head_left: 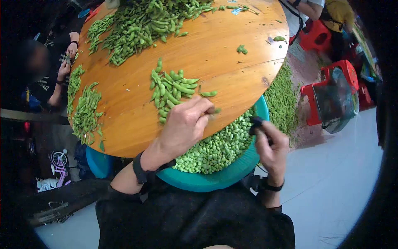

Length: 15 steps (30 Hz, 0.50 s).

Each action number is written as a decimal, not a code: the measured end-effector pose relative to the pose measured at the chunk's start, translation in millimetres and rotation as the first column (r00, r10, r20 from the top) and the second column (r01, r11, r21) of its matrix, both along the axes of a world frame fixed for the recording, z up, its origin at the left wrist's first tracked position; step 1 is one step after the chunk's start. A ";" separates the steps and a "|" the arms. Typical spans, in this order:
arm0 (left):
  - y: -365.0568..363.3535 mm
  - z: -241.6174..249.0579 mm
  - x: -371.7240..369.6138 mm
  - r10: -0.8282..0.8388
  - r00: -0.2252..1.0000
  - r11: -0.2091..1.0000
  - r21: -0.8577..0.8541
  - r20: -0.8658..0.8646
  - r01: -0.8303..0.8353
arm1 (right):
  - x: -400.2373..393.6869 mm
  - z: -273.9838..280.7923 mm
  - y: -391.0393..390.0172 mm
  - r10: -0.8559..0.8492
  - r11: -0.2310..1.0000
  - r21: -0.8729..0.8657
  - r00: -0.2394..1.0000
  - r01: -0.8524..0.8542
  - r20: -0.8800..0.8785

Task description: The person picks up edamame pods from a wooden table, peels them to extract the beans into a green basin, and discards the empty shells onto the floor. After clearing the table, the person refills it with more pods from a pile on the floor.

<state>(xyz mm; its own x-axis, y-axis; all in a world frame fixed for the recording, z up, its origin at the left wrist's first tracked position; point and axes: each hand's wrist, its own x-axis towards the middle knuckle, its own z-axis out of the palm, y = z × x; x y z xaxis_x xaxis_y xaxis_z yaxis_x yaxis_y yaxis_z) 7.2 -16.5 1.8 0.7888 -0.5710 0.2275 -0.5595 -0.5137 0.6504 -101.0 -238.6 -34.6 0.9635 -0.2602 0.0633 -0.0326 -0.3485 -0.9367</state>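
Note:
My left hand [184, 120] is over the table edge, thumb and finger pinched on a green soybean pod [217, 111], its tip blurred. Close beside that hand lies a small heap of soybean pods [172, 89], with a single pod [208, 93] just apart from it. My right hand [272, 151] is closed above the right rim of a teal basin [224, 181]. A small black object [256, 123] shows at its fingertips; blur hides what it is. Shelled green beans [211, 153] lie in the basin, which sits partly under the table against my lap.
The round wooden table [232, 54] carries a large pod pile [145, 25] at the back and smaller ones at left. Another person's hands [66, 62] work at the left edge. Pods [282, 99] cover the floor at right, near red stools [346, 72].

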 end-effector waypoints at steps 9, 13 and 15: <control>6.3 -2.0 -40.3 -0.015 0.531 0.920 -0.220 -0.847 -0.324 | 12.4 9.7 51.4 0.230 0.936 0.264 0.972 -0.235 0.051; 8.2 -8.6 -48.8 -0.026 0.509 0.879 -0.262 -0.861 -0.399 | 9.9 2.2 47.4 0.311 0.906 0.279 0.948 -0.318 0.070; 9.2 -9.0 -49.5 -0.038 0.511 0.868 -0.282 -0.859 -0.410 | 8.7 3.4 48.5 0.310 0.902 0.296 0.949 -0.315 0.065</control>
<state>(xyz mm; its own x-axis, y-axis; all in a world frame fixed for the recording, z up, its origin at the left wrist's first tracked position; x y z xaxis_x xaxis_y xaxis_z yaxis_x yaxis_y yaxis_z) -42.3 -7.3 -7.2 0.8087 -0.4125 -0.4193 0.4164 -0.1019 0.9034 -92.2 -190.1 -31.3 0.9979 0.0448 0.0458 0.0477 -0.0428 -0.9979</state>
